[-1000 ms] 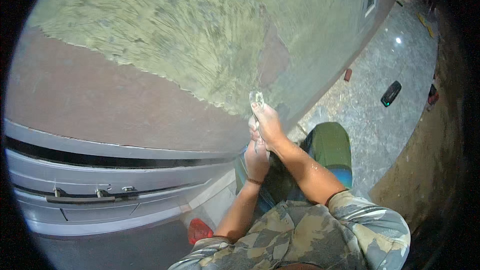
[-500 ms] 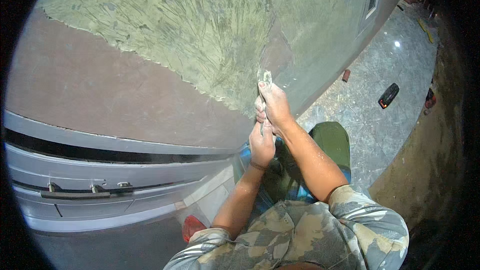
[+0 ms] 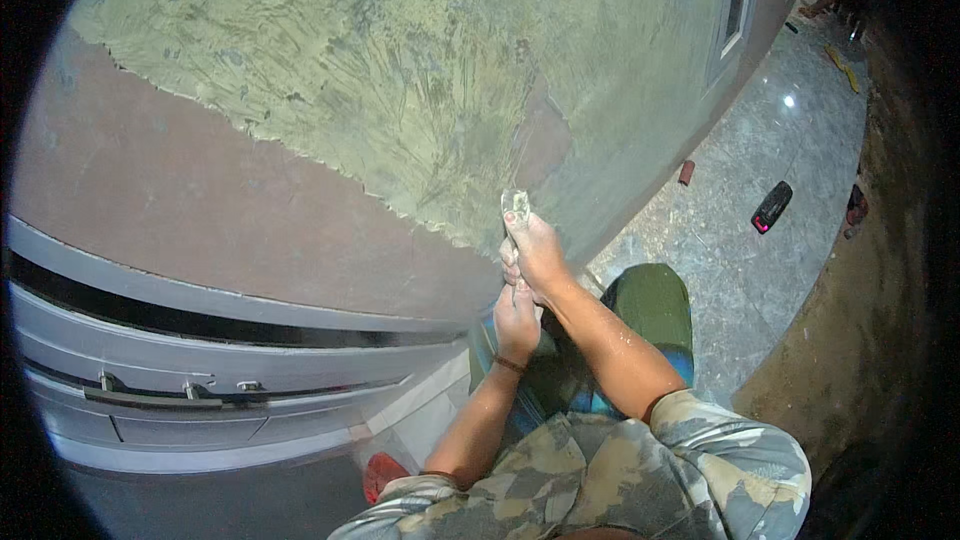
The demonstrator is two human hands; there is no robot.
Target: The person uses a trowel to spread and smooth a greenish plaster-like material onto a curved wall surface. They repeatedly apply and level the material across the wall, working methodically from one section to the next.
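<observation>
A plaster-smeared trowel (image 3: 515, 202) is gripped in both my hands, its end sticking out above the upper fist and most of it hidden. My right hand (image 3: 539, 252) wraps round it with the thumb toward that end. Just below, my left hand (image 3: 518, 318) is closed on the lower part, close against the right. Both hands are dusted with white. They are in front of a wall (image 3: 250, 210) that carries rough yellowish-green wet plaster (image 3: 400, 70). A bare brownish patch (image 3: 545, 145) shows just above the tool. Whether the blade touches the wall I cannot tell.
A grey door (image 3: 200, 360) with metal handles lies to the left. On the grey floor (image 3: 740, 290) to the right are a black device (image 3: 772, 207) with a glowing red end and a small reddish piece (image 3: 686, 172). A window (image 3: 737, 0) is at the upper right.
Both hands and the trowel have come down the picture, away from the bare patch and closer to my body. The whole view has shifted slightly. My grip looks the same.
</observation>
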